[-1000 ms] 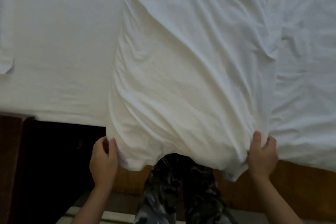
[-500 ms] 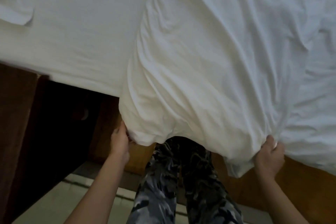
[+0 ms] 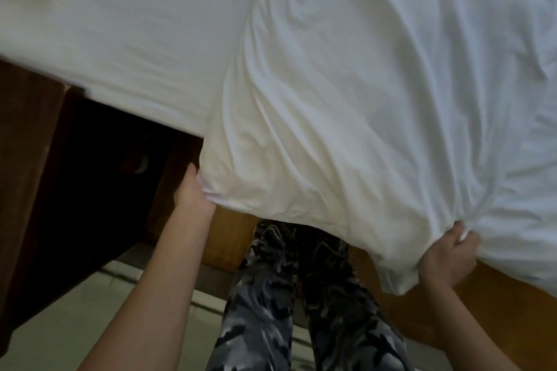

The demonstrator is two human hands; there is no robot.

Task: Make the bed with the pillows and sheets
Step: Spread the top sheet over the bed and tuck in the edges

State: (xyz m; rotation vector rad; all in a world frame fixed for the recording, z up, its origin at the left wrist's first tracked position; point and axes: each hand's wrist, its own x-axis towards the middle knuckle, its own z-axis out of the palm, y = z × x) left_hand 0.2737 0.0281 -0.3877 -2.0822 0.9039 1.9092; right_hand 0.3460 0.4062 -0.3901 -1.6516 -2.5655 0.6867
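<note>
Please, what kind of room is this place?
Most likely a bedroom: a white-sheeted mattress on a wooden bed frame, and both hands, left hand and right hand, gripping a white pillow.

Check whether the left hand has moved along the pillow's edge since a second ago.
No. The left hand still grips the same left corner of the pillow; the view has tilted, not the grip.

Rumpled white pillow (image 3: 346,129) overhanging the white-sheeted bed (image 3: 144,48) edge, lower corners bunched.
</note>
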